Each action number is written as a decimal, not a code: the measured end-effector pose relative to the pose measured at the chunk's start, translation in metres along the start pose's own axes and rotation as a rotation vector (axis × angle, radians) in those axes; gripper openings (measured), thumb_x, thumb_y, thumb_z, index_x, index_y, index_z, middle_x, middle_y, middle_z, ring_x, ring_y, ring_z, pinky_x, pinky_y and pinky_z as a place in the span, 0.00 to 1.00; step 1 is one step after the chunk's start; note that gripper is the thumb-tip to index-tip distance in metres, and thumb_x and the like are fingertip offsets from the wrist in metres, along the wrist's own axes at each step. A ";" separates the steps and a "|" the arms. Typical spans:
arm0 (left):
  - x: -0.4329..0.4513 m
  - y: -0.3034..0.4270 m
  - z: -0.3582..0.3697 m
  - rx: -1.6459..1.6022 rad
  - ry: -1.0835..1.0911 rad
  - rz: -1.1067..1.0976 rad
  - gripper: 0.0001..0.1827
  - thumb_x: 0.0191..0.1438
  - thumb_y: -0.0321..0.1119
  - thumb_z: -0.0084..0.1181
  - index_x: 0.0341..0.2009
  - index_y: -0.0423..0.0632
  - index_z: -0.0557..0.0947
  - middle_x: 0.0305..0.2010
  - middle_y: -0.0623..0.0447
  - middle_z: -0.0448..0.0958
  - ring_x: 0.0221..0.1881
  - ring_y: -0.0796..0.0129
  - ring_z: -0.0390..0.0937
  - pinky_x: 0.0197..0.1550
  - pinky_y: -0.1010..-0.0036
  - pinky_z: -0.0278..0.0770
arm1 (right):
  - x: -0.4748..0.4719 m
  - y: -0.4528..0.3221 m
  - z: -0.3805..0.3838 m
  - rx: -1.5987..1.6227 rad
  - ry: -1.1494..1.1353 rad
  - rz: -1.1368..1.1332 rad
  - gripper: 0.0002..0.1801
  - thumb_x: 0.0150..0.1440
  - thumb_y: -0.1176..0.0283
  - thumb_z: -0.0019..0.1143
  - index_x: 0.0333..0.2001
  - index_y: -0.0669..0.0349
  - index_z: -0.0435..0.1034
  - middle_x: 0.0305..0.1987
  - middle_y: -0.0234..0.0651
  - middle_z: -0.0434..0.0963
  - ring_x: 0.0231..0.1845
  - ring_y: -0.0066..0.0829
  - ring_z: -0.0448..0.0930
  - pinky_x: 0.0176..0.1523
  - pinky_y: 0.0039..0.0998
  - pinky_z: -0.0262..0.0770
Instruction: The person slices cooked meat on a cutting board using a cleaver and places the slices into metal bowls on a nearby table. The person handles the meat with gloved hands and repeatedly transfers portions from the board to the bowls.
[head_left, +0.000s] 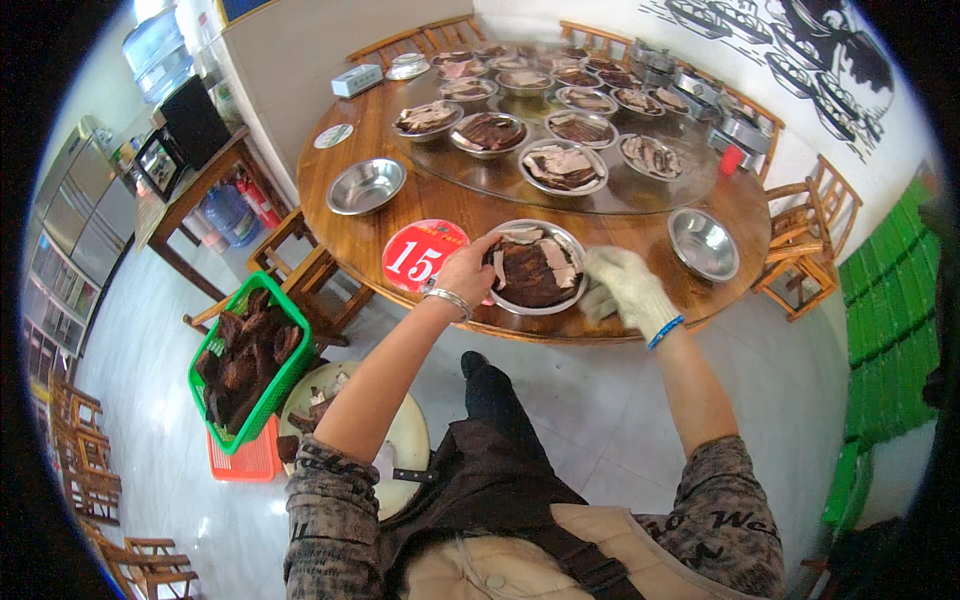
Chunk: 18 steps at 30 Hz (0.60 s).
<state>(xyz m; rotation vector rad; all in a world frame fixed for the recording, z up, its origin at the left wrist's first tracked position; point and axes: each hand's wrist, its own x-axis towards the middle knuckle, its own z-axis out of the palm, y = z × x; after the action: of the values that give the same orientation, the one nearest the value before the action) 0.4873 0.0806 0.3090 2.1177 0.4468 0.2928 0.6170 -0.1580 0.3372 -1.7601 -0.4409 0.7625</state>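
Note:
A steel bowl of sliced dark meat with pale fatty pieces (534, 271) stands at the near edge of a round wooden table (442, 202). My bare left hand (466, 271), with a bangle at the wrist, has its fingers on the bowl's left rim. On the bowl's right side is my right hand (622, 289) in a pale knitted glove, its fingers blurred; whether it grips the rim does not show. Beside the left hand lies a red round card with a number (414, 255). Empty steel bowls stand to the left (366, 186) and right (703, 244).
A glass turntable (480, 187) carries many filled bowls. Left below the table are a green basket of dark meat chunks (251, 360), a red-orange basket (241, 457) and a round board (401, 442) with meat pieces and a cleaver. Wooden chairs (806, 232) stand around.

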 end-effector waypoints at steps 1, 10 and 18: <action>0.002 -0.005 0.003 0.006 0.011 0.018 0.31 0.52 0.24 0.50 0.63 0.52 0.75 0.48 0.33 0.81 0.44 0.40 0.82 0.48 0.54 0.81 | -0.005 0.000 0.006 0.122 -0.084 0.018 0.25 0.68 0.57 0.50 0.55 0.69 0.70 0.37 0.46 0.81 0.23 0.35 0.83 0.20 0.31 0.80; 0.027 -0.030 0.027 -0.178 0.022 0.080 0.30 0.57 0.22 0.53 0.66 0.47 0.71 0.47 0.41 0.82 0.37 0.59 0.85 0.29 0.71 0.87 | -0.006 0.006 0.006 0.355 0.088 0.006 0.18 0.64 0.66 0.56 0.49 0.72 0.70 0.32 0.44 0.78 0.22 0.37 0.79 0.22 0.38 0.79; 0.009 -0.009 0.031 -0.587 -0.141 -0.149 0.29 0.65 0.33 0.57 0.69 0.43 0.66 0.49 0.48 0.78 0.35 0.68 0.81 0.34 0.70 0.87 | -0.008 0.033 -0.037 0.435 0.299 -0.059 0.17 0.63 0.68 0.55 0.46 0.73 0.69 0.32 0.46 0.77 0.18 0.39 0.79 0.20 0.37 0.78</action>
<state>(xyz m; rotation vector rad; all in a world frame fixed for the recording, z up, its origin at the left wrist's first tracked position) 0.5055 0.0655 0.2845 1.5124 0.3765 0.1610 0.6339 -0.2003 0.3148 -1.4126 -0.1110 0.4954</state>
